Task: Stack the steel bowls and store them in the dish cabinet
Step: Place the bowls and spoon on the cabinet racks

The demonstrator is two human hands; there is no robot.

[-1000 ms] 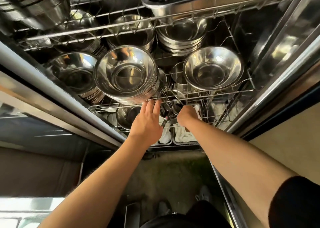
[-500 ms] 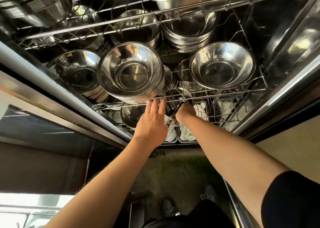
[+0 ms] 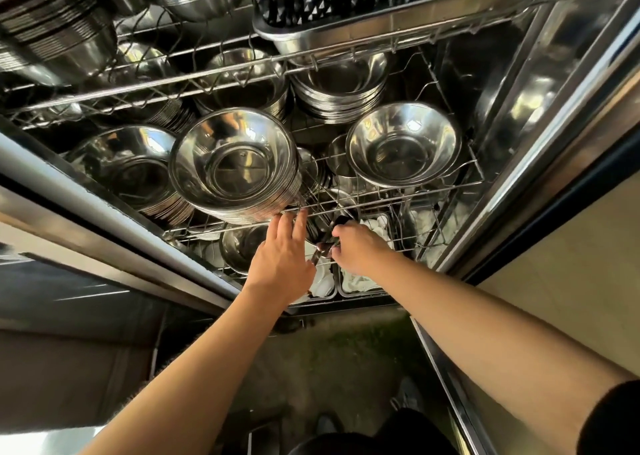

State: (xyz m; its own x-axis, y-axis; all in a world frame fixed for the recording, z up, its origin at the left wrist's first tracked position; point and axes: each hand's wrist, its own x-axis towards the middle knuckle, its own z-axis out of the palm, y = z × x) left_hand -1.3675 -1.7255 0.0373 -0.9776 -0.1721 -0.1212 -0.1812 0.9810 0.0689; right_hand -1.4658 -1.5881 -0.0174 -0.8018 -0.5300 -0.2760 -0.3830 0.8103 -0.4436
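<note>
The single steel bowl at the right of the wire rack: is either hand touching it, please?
No: the single steel bowl sits clear of both hands, as the left hand and right hand are at the wire rack's front edge.

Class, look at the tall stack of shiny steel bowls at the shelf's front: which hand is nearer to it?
Left. The left hand has fingertips touching the stack of steel bowls; the right hand sits off to its right, apart.

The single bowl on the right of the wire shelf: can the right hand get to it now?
Probably yes. The bowl sits open-faced just beyond the right hand, nothing stacked in it; only the shelf's front rail crosses between.
</note>
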